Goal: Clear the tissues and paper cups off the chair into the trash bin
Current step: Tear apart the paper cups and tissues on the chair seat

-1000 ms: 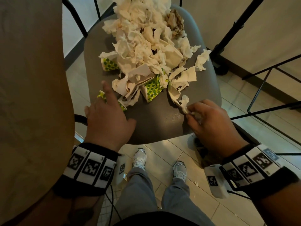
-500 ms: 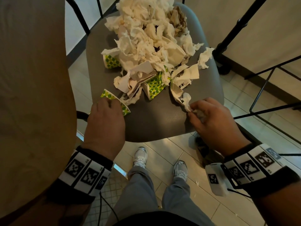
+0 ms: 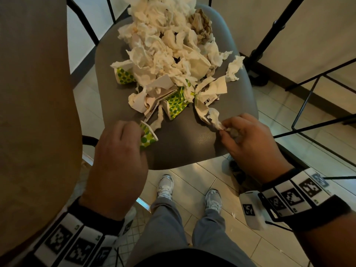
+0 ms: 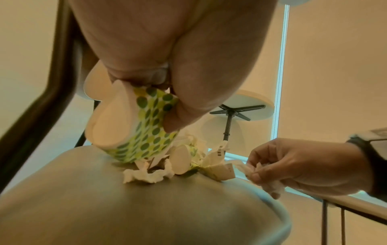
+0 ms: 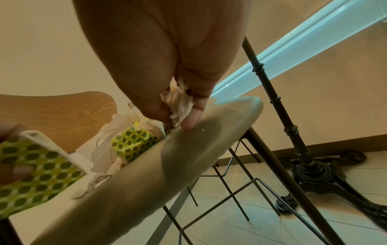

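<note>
A grey chair seat [image 3: 185, 143] carries a heap of crumpled white tissues [image 3: 163, 45] mixed with squashed green-dotted paper cups [image 3: 175, 105]. At the seat's front left, my left hand [image 3: 123, 143] grips one flattened green-dotted cup [image 3: 147, 136], seen close in the left wrist view [image 4: 134, 126] just above the seat. At the front right, my right hand [image 3: 240, 135] pinches a crumpled tissue [image 3: 216, 120], which shows between thumb and fingers [image 5: 180, 106] at the seat's edge. No trash bin is in view.
A wooden chair back [image 3: 34, 112] fills the left side. A dark ornate table pedestal [image 5: 310, 164] and thin black metal chair legs [image 3: 312, 89] stand to the right. My feet [image 3: 188, 191] are on the tiled floor below the seat's front edge.
My left hand went from lying over the dotted cup to gripping it and raising it slightly off the seat. The right hand keeps its tissue and has drawn back a little.
</note>
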The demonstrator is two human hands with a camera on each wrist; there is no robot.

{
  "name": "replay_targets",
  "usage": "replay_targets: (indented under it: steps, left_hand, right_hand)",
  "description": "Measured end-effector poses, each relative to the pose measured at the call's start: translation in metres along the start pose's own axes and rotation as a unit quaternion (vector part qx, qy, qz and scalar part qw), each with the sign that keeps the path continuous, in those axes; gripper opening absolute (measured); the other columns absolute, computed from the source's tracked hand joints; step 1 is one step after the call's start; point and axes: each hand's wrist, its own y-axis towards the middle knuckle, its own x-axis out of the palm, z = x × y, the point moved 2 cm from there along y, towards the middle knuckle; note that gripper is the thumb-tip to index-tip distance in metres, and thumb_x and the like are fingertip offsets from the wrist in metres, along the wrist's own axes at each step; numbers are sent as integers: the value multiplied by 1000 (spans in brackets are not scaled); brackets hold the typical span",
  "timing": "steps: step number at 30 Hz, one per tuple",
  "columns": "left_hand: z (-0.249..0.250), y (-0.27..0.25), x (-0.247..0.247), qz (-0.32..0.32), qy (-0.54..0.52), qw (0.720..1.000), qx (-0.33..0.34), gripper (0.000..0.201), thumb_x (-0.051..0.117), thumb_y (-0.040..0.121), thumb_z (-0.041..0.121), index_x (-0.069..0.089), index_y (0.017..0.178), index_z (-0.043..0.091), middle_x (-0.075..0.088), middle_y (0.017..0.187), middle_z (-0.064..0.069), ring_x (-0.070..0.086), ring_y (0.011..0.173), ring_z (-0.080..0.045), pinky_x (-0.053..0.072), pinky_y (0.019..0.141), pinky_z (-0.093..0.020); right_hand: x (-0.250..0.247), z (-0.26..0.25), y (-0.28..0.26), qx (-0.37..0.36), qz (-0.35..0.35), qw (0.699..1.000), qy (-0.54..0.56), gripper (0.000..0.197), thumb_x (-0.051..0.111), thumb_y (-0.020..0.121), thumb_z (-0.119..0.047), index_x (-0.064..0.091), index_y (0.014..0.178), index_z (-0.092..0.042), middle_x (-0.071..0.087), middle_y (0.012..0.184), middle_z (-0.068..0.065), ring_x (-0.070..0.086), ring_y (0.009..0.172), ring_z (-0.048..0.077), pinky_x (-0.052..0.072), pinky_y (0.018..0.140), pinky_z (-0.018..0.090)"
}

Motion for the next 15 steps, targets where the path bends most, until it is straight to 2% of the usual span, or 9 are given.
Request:
replay_targets:
  steps: [3, 6, 8, 10, 11, 13, 15]
  left_hand:
    - [11, -10, -3, -9, -47, 998, 32, 13, 57, 87, 16, 58, 97, 8, 58, 96, -11, 45, 89, -16, 39, 72, -36]
    - [25, -11, -4, -11, -90, 992, 91, 19, 53, 91, 27, 56, 104, 14, 57, 97, -3, 48, 90, -15, 45, 76, -39]
    - [41, -9, -2, -21, -130, 982, 136, 20, 54, 92, 26, 58, 108, 13, 58, 102, -3, 50, 93, -16, 44, 83, -34]
    - [61, -5, 6, -43, -172, 968, 179, 24, 54, 93, 21, 64, 111, 9, 61, 107, -5, 52, 99, -17, 41, 90, -25]
    - [73, -4, 13, -59, -190, 960, 199, 24, 56, 93, 18, 65, 112, 8, 61, 110, -6, 54, 101, -19, 42, 92, -25]
    - [98, -1, 33, -105, -222, 943, 227, 23, 60, 91, 11, 65, 114, 8, 61, 111, -3, 57, 101, -20, 44, 89, -26]
    - [125, 3, 62, -161, -248, 921, 253, 24, 61, 90, 10, 63, 114, 8, 57, 108, 3, 54, 95, -13, 42, 86, -19]
  right_hand:
    - [-13, 1, -4, 15, 25, 999, 27, 11, 65, 93, -24, 67, 103, -25, 54, 99, -7, 48, 84, 2, 36, 71, 15]
    - [-27, 5, -11, 39, 46, 996, 69, 10, 67, 92, -26, 61, 97, -31, 56, 95, -11, 54, 85, 6, 42, 71, 19]
    - [-36, 11, -19, 65, 58, 991, 97, 7, 66, 90, -33, 61, 95, -32, 62, 94, -10, 59, 85, 5, 46, 69, 20]
    - [-43, 26, -31, 106, 76, 982, 136, 4, 66, 90, -34, 63, 93, -32, 68, 89, -9, 66, 78, 10, 56, 65, 28]
    - [-45, 37, -40, 131, 84, 975, 159, 4, 67, 91, -31, 63, 92, -32, 70, 86, -7, 69, 76, 13, 60, 65, 34]
    - [-46, 69, -61, 176, 100, 962, 183, 7, 69, 91, -24, 65, 93, -29, 72, 84, -3, 71, 73, 19, 62, 68, 43]
    - [-47, 110, -85, 225, 125, 951, 172, 8, 70, 88, -22, 65, 90, -27, 71, 81, -1, 68, 70, 20, 60, 68, 42]
